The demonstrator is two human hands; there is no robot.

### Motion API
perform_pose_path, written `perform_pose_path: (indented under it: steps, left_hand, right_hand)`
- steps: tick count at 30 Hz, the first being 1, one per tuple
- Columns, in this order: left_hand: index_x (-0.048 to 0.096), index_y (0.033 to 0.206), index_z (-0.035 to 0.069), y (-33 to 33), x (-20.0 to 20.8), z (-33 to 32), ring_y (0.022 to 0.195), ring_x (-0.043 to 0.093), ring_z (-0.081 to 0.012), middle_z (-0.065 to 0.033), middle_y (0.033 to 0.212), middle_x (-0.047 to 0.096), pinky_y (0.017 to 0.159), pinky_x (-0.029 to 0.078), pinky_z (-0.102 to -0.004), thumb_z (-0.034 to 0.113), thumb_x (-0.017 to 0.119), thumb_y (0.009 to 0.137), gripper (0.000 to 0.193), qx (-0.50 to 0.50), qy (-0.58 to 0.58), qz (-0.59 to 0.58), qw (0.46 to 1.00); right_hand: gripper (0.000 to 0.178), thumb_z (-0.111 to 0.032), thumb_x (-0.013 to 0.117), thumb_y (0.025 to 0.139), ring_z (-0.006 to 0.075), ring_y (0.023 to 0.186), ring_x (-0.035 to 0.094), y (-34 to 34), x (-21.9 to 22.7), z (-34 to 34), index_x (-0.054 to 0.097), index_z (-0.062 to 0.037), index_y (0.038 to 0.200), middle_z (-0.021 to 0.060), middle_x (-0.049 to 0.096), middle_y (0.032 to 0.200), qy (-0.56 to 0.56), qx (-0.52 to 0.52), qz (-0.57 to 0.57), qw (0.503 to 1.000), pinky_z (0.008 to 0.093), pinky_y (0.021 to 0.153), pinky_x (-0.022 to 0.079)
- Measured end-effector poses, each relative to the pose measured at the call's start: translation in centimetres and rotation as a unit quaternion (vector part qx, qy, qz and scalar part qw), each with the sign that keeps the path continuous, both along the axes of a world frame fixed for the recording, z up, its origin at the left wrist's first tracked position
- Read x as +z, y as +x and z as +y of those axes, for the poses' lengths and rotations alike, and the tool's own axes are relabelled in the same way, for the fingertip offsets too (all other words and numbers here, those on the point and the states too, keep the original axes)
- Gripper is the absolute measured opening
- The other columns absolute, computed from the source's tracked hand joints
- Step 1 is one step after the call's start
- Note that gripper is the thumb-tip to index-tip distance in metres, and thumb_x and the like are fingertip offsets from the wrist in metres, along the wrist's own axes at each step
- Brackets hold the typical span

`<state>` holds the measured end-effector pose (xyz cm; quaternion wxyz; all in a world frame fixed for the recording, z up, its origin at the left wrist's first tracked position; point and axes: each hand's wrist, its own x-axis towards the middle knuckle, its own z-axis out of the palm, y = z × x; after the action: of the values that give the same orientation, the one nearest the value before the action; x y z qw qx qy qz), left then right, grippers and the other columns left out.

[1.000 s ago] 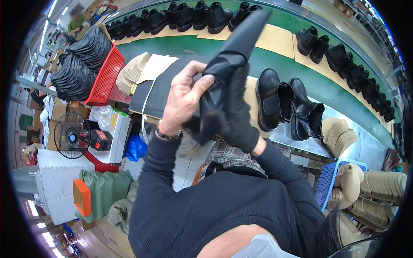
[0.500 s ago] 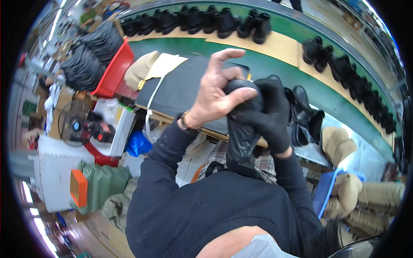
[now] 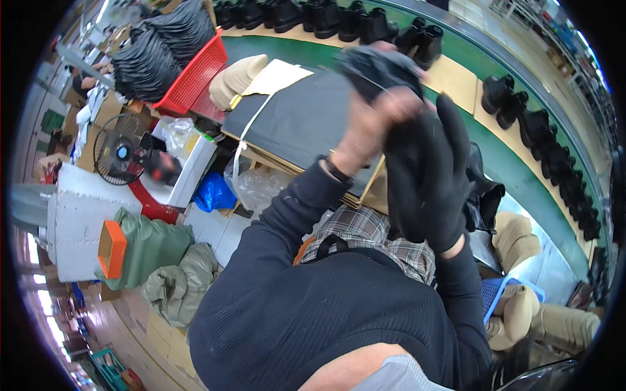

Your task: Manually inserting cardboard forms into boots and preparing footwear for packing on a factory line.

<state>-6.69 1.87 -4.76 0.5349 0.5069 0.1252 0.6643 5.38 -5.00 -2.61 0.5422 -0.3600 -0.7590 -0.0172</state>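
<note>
My bare left hand (image 3: 375, 120), smeared by motion, grips a black leather shoe (image 3: 377, 68) raised over the bench; its outline is blurred too. Just below and right of it is my right hand (image 3: 430, 173) in a black knitted glove. The gloved fingers stretch upward, close together, with nothing seen in them; whether they touch the shoe I cannot tell. Beyond the glove, partly hidden by it, a black boot (image 3: 486, 195) lies on the bench. A dark flat sheet (image 3: 287, 120) covers a stack left of my hands.
Rows of black shoes (image 3: 326, 19) line the green conveyor (image 3: 554, 208). At the left are a red basket (image 3: 192, 75) of black pieces, beige shoe forms (image 3: 238, 78), and a fan (image 3: 120, 152). Beige forms (image 3: 518, 241) and a blue basket (image 3: 495, 293) sit at the right.
The shoe has swung up and away from my lap in my left hand. My gloved right hand has let go of it and straightened its fingers. The view has shifted slightly.
</note>
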Motion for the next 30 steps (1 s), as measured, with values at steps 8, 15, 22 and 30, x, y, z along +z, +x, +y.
perform_pose_path:
  steps: [8,15,22,30]
  left_hand:
    - [0.037,0.126,0.017,-1.1,0.6,-1.0,0.091,0.062,-0.0363,-0.0179,0.116,0.052,0.073,0.056,-0.0512,0.033,0.058,0.081,0.052,-0.072,-0.132,-0.235,0.96]
    - [0.038,0.126,0.015,-1.6,1.0,0.0,0.088,0.062,-0.0367,-0.0195,0.117,0.052,0.073,0.056,-0.0469,0.046,0.06,0.081,0.058,-0.05,-0.127,-0.251,0.958]
    - [0.022,0.141,0.019,0.9,-0.2,-2.2,0.102,0.058,-0.0356,-0.0198,0.124,0.045,0.082,0.053,-0.0463,0.04,0.065,0.083,0.075,0.036,-0.026,-0.167,0.985]
    - [0.017,0.141,0.009,1.5,-2.8,-3.9,0.109,0.056,-0.0305,-0.019,0.121,0.05,0.096,0.046,-0.0416,0.018,0.077,0.069,0.094,0.02,0.011,-0.028,0.999]
  right_hand:
    - [0.038,-0.015,0.066,0.082,0.0197,0.098,0.059,0.4,-7.8,-1.1,0.056,-0.0033,0.117,0.0089,0.06,0.109,-0.653,0.281,0.145,0.688,0.0335,0.08,0.049]
    - [0.047,-0.017,0.069,0.08,0.0177,0.103,0.056,1.5,-13.9,-0.3,0.053,0.0011,0.12,0.0086,0.061,0.108,-0.614,0.427,0.046,0.662,0.03,0.085,0.047]
    - [0.041,-0.006,0.066,0.08,0.0212,0.1,0.059,1.3,-14.8,0.3,0.054,0.0009,0.118,0.0078,0.061,0.11,-0.334,0.098,0.02,0.937,0.0307,0.086,0.048]
    - [0.03,-0.016,0.062,0.086,0.0112,0.085,0.061,3.4,-2.1,0.5,0.058,-0.0001,0.111,0.0052,0.063,0.101,-0.457,0.218,0.372,0.778,0.0247,0.071,0.049]
